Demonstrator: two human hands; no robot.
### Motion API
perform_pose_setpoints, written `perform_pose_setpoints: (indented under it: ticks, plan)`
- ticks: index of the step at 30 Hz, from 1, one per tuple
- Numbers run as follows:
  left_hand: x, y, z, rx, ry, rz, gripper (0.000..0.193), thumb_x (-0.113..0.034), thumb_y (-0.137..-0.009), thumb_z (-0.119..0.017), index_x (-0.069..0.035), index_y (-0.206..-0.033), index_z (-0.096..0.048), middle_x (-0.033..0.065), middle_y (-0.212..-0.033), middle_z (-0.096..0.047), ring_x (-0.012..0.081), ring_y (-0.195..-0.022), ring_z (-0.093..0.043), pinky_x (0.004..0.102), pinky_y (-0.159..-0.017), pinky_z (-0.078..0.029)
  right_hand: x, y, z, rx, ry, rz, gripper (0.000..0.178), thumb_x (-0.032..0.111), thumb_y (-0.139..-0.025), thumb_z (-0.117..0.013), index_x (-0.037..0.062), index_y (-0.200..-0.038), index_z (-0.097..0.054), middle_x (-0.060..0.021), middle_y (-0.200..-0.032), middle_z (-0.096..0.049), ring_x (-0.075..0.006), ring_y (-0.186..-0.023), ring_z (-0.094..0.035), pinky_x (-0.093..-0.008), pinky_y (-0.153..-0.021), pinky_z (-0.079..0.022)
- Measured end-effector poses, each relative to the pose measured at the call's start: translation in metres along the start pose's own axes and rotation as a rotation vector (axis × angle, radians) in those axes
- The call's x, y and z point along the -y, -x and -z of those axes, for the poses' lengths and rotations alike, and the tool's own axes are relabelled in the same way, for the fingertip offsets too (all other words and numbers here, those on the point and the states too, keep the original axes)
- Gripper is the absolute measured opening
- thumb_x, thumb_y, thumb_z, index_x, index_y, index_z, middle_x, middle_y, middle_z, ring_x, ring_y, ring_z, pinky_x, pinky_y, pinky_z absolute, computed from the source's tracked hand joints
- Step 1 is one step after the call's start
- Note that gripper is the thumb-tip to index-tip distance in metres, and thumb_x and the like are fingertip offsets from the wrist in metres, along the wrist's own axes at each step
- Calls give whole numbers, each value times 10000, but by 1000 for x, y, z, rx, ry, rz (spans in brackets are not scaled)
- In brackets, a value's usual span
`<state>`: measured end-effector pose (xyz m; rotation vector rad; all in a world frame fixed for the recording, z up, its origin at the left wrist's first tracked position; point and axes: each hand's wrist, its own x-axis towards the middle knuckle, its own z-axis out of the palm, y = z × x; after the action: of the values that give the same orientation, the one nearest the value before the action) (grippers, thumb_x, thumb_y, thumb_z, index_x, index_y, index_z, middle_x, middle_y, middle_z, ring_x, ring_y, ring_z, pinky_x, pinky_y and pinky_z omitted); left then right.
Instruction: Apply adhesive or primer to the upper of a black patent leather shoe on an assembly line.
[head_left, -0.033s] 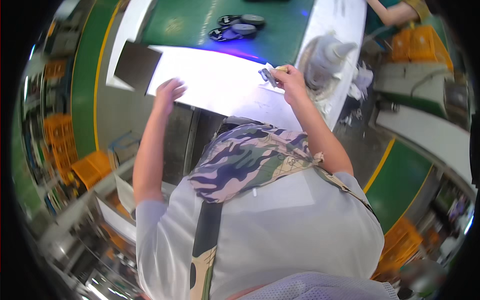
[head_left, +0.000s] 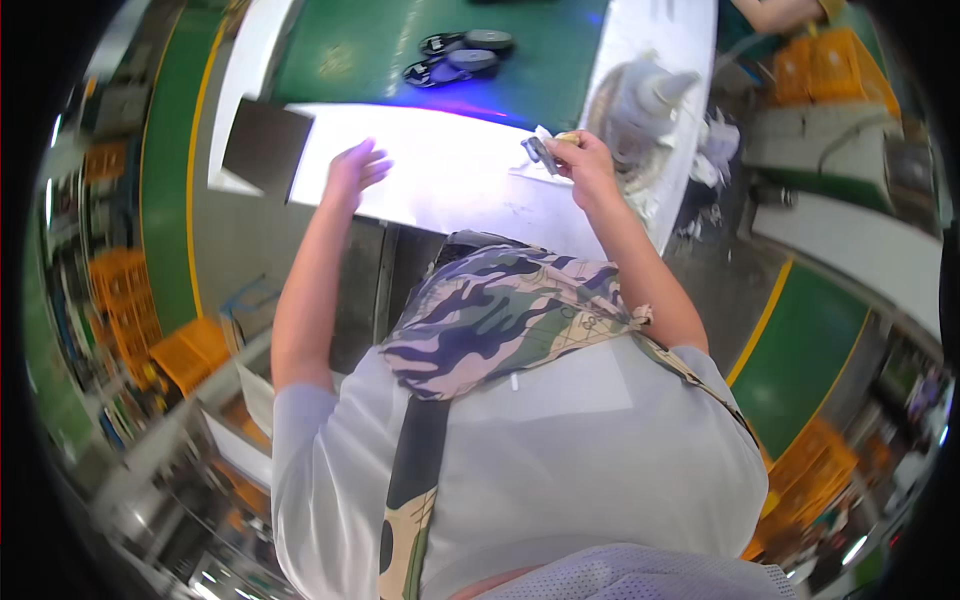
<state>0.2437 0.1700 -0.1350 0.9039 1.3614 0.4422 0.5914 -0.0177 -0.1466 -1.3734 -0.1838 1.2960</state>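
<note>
Over the brightly lit white tabletop, my left hand is open, its fingers partly spread with nothing in them. My right hand is closed on a small dark grey piece at the right part of the table. A bit of white cloth or paper and something yellowish show by the same fingers; their exact kind is unclear. On the green conveyor belt beyond lies a pair of black shoes with grey and purple parts.
A white squeeze bottle stands in a round tray right of my right hand. A dark brown panel lies at the table's left end. Orange crates stand at the far right, near another person's arm.
My left hand has shifted slightly right and up over the tabletop. My right hand keeps its hold on the dark piece. The view has tilted a little.
</note>
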Motion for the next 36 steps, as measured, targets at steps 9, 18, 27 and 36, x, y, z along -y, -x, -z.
perform_pose_setpoints:
  ticks: [9, 18, 27, 36]
  plan:
    - [-53, -169, -187, 31, 345, 365, 821, -563, -868, -625, -139, -1469, -259, 287, -1454, -311, 561, -1229, -413, 637, -1025, -379, 6, 41, 99, -574, 191, 294, 158, 78, -749, -751, 29, -851, -641, -24, -785, -646, -105, -654, -581, -247, -608, -464]
    - [-31, -197, -190, 30, 429, 309, 355, -169, -897, -568, -47, -1219, -481, 224, -1176, -545, 512, -1038, -556, 621, -927, -484, 17, 2, 93, -657, 1207, 745, 126, 101, -692, -682, 127, -816, -682, -25, -831, -636, -272, -867, -591, -430, -754, -409]
    - [-14, -125, -101, 528, 730, 106, 512, 5, -810, -589, -14, -1307, -467, 193, -1285, -564, 377, -1191, -559, 568, -1016, -457, 20, 21, 76, -535, 1425, 840, 115, 72, -715, -613, 125, -795, -675, -13, -849, -636, -237, -857, -583, -403, -752, -393]
    - [-79, -12, -87, 724, 747, -279, 564, -162, -889, -644, -14, -1380, -409, 156, -1351, -511, 323, -1282, -476, 487, -1135, -328, 29, 28, 92, -472, 1552, 662, 66, 135, -705, -657, 111, -760, -684, -64, -766, -651, -267, -769, -628, -435, -675, -445]
